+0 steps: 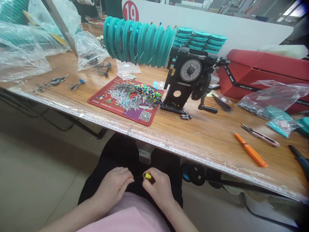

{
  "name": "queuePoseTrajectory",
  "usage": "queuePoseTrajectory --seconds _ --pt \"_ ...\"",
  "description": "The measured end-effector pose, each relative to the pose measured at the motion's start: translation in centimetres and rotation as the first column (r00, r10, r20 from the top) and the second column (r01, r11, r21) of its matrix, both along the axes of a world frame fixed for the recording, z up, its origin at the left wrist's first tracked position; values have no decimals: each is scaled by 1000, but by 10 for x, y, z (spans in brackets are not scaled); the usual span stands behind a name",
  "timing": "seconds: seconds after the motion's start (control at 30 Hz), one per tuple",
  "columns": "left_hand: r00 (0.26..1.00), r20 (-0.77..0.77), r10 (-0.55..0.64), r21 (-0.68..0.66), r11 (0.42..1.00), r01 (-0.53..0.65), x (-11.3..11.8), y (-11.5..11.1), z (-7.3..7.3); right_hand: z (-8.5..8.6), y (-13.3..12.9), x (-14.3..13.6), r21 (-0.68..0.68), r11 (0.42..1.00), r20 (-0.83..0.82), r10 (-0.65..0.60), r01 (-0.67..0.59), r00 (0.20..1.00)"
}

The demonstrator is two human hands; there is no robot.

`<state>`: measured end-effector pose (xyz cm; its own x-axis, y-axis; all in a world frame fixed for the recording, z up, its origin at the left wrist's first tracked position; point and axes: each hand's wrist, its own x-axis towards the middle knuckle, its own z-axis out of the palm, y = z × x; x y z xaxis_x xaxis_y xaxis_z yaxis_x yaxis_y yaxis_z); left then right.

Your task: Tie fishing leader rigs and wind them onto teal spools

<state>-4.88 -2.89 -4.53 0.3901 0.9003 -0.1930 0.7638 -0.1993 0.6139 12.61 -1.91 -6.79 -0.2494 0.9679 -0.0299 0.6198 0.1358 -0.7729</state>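
A: Where is the small yellow piece (pixel 148 176) now?

B: It is in the lower middle of the frame, above the dark lap (pixel 120 154), at the fingertips of the right hand (pixel 158 185). The thumb and the forefinger are closed on it, I believe, with no gap that I can see. The other fingers are curled.

A: And the left hand (pixel 113 185)?

B: It is a little to the left, at nearly the same height. Its thumb and forefinger are brought together, and they seem to pinch a thin dark line (pixel 138 176), which goes across to the yellow piece. How this line is fixed, I cannot tell; it is too fine.

A: Which step is in hand, in your judgement?

B: I would say, the line is being drawn or held straight between the two hands. What is on the table, they do not touch: the red mat (pixel 101 101) with its heap of coloured beads (pixel 154 93) in the upper middle, the black winding device (pixel 177 85) just right of it, the orange tool (pixel 251 151) at the right.

A: What does the next move call for?

B: A firm pinch on the yellow piece, I think, and a gentle, even pull, because so thin a line could slip or tangle.
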Motion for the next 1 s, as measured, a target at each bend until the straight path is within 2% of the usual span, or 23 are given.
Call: queuePoseTrajectory --seconds 0.13,0.27,0.47,0.63,0.73,0.8,0.9,1.0 --pt "1000 2 23 4 1000 -23 1 2 0 9 6 10 -151 987 -46 39 -46 998" --pt "999 -53 10 21 1000 -9 0 3 -2 15 7 16 -193 977 -41 80 -86 996" --pt "995 -91 -32 35 999 36 3 1 0 9 4 14 -91 978 62 193 -187 979" --pt "992 -98 -80 55 995 86 5 -1 0 2 3 14 16 970 200 236 -244 951" --pt "987 -111 -119 90 988 129 8 -2 -9 -4 1 13 95 964 267 215 -248 939" --pt "988 -115 -101 111 987 114 10 -2 -16 -7 0 12 122 970 285 170 -212 943" --pt "990 -124 -62 113 991 76 10 -2 -25 -11 -4 10 132 977 281 125 -167 952" --pt "992 -116 -56 91 994 67 8 -2 -30 -13 -6 8 127 976 258 141 -178 956"
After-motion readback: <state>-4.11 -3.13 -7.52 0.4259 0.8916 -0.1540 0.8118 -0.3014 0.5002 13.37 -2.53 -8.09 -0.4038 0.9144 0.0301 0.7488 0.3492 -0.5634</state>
